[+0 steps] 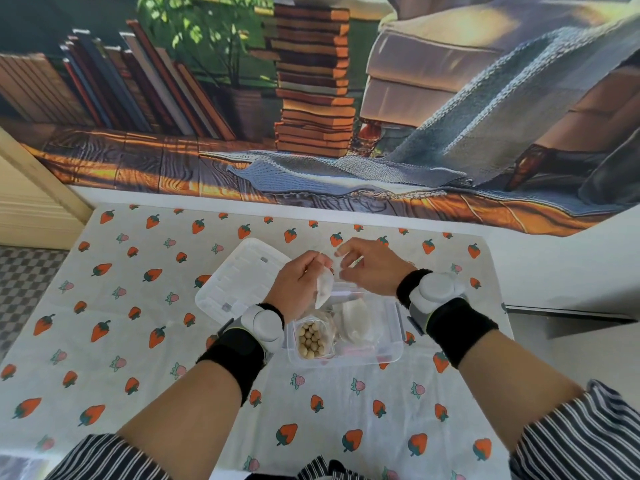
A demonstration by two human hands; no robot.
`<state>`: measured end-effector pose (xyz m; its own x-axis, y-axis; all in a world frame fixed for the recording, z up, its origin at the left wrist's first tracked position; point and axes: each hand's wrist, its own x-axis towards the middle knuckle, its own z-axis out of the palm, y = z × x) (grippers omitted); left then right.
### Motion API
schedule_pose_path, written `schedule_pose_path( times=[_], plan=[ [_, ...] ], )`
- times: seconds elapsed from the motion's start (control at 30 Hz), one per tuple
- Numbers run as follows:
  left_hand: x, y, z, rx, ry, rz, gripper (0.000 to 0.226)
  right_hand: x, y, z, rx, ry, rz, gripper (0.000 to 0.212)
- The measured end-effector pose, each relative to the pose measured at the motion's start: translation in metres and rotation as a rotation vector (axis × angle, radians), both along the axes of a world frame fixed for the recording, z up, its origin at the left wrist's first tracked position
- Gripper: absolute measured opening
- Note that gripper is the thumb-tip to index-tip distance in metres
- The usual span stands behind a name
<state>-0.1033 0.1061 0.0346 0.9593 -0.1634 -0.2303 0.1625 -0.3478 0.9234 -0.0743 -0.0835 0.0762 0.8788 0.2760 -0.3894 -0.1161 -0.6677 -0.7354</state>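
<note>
While it hangs just above the clear container (398,329) at the centre of the frame, a small clear bag (324,288) is pinched between the curled fingers of the left hand (297,283), and its upper edge is pinched by the right hand (370,265). A bag of beans (311,340) is seen inside the container, with the lid (239,275) laid to its upper left.
</note>
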Motion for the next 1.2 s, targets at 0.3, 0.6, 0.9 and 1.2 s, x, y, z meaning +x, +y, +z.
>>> schedule_pose_path(
  times=[0.3,0.6,0.9,1.2],
  plan=[
    [-0.002,-0.042,0.007,-0.174,0.029,-0.051,0.027,-0.02,-0.01,-0.014,-0.081,-0.187,-0.036,0.054],
    [-0.016,-0.082,0.001,-0.049,0.017,-0.222,0.029,-0.048,-0.103,-0.033,-0.289,-0.137,-0.366,0.041],
    [-0.04,-0.105,-0.015,0.085,-0.041,-0.217,0.022,-0.109,-0.143,-0.11,-0.545,0.308,-0.25,0.027],
    [-0.057,-0.098,-0.029,0.185,-0.038,-0.201,0.021,-0.128,-0.147,-0.138,-0.494,0.355,-0.213,0.049]
  ],
)
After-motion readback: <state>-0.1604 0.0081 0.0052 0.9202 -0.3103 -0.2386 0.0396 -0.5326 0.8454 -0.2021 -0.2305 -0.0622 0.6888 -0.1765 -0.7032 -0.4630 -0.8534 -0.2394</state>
